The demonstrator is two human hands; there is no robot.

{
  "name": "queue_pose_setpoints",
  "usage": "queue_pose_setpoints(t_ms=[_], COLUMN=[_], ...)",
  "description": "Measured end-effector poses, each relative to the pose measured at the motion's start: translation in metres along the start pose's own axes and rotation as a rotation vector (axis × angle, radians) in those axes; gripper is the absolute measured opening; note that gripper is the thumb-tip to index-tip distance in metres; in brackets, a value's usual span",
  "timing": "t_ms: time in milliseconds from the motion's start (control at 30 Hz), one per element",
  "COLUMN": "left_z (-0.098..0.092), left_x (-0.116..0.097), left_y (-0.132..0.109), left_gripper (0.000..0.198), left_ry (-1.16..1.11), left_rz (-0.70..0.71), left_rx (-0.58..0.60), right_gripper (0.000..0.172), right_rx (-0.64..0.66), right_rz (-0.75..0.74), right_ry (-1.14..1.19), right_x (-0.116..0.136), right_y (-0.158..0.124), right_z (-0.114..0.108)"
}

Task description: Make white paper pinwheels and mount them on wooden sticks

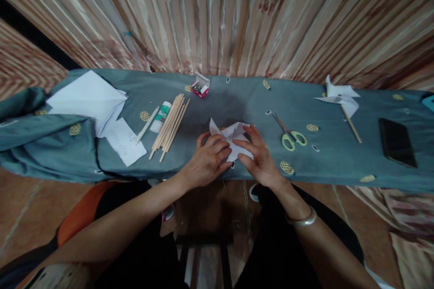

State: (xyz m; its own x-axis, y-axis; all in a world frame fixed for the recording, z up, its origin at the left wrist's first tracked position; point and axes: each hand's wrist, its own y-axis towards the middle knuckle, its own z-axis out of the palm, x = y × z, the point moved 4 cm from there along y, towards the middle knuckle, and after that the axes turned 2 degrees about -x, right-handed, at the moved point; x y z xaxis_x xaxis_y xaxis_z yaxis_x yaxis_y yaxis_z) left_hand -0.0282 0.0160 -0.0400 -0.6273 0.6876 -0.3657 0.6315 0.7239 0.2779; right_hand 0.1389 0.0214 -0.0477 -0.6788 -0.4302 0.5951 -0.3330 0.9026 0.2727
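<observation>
A white paper pinwheel (233,133), with corners cut and curling up, lies at the front middle of the cloth-covered table between my hands. My left hand (210,159) grips its left side, fingers bent over the paper and partly hiding it. On the other side, my right hand (258,157) holds the paper's right edge with its thumb and fingers. Whether a pin is in the middle of the paper, I cannot tell. To the right lie scissors (289,136) with green handles. Beyond them is another pinwheel (341,96) on a wooden stick (352,124).
Left of my hands are several wooden sticks (171,126), a glue stick (161,117), a white pen (148,125) and stacked paper sheets (90,99). A small open box (200,86) of metal pins stands at the back. A dark phone (397,142) lies far right. Curtains (217,18) hang behind.
</observation>
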Motion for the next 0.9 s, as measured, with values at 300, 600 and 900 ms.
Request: queue_pose_setpoints(t_ms=[300,600,900], left_z=[-0.002,-0.002,0.000], left_x=[-0.001,-0.001,0.000], left_y=[0.001,0.002,-0.001], left_gripper=[0.029,0.030,0.033], left_ry=[-0.011,0.000,0.042], left_rz=[0.002,0.026,0.025], left_rx=[-0.009,-0.030,-0.057], right_gripper=[0.036,0.041,0.042], right_rx=[0.030,0.029,0.063], right_rz=[-0.084,-0.061,-0.069], right_ry=[-0.223,-0.208,-0.343], right_x=[0.015,0.013,0.023], right_y=[-0.003,-0.003,0.001], right_z=[0.005,0.005,0.010])
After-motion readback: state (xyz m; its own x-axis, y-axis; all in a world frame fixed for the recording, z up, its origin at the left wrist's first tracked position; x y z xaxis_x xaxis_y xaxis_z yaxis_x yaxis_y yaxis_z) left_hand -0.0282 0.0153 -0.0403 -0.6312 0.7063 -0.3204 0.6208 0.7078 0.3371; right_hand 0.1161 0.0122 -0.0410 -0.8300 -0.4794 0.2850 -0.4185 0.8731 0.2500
